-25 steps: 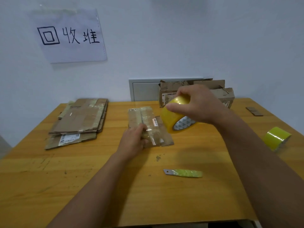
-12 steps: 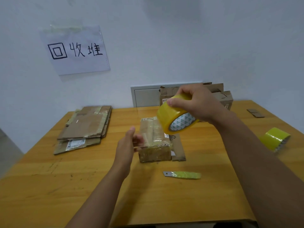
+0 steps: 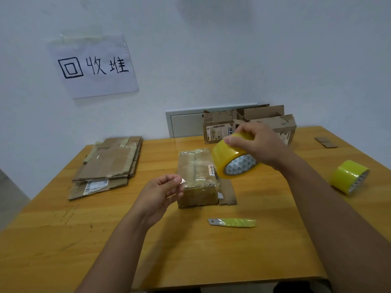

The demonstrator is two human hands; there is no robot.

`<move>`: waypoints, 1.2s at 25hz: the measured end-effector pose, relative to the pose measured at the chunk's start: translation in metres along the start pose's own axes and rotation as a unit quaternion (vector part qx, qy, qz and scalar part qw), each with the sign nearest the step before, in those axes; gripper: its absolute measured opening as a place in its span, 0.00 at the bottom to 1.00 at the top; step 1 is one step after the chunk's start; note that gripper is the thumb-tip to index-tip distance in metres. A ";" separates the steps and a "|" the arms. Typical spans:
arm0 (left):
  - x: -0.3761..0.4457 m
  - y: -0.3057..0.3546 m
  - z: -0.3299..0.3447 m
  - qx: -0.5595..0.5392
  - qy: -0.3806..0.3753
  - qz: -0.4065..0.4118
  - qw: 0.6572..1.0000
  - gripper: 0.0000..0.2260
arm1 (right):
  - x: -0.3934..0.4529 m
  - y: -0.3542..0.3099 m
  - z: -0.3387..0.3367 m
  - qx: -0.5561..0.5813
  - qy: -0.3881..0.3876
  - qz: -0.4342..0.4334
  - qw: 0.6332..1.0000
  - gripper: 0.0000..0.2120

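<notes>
Since half a second ago the left hand (image 3: 159, 194) has drawn back from the small taped cardboard box (image 3: 197, 187) and now pinches a clear strip of tape (image 3: 182, 181) just beside the box's left edge. The right hand (image 3: 260, 144) grips the yellow packing tape roll (image 3: 224, 155) from above, over the box's far right corner. The box sits mid-table (image 3: 63, 240), with a green-handled cutter (image 3: 232, 222) near its front.

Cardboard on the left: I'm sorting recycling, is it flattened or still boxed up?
Flattened: the cardboard lies as flat sheets stacked on the table, no walls standing.
</notes>
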State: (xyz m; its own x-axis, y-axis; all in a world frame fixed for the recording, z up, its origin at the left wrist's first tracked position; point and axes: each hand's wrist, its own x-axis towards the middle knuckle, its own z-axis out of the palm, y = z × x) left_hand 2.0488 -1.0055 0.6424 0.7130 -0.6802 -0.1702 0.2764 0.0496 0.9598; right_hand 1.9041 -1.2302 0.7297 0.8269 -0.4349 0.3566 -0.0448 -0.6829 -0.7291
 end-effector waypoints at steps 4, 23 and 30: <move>0.004 0.004 -0.008 0.045 0.029 -0.004 0.999 0.05 | -0.015 0.024 0.001 0.037 -0.138 0.015 0.990 0.23; 0.023 0.000 -0.027 0.185 0.086 0.026 0.979 0.06 | -0.024 0.063 0.013 -0.025 -0.195 0.046 0.979 0.22; 0.026 -0.006 -0.018 0.168 0.114 0.024 0.979 0.05 | -0.019 0.059 0.007 -0.069 -0.221 0.043 0.972 0.21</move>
State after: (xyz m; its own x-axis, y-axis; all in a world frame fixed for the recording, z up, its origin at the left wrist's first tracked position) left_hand 2.0774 -1.0108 0.6285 0.8559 -0.5001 -0.1315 0.0382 -0.1926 0.9805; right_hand 1.8894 -1.2582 0.6761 0.9755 -0.2198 -0.0100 -0.1737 -0.7413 -0.6483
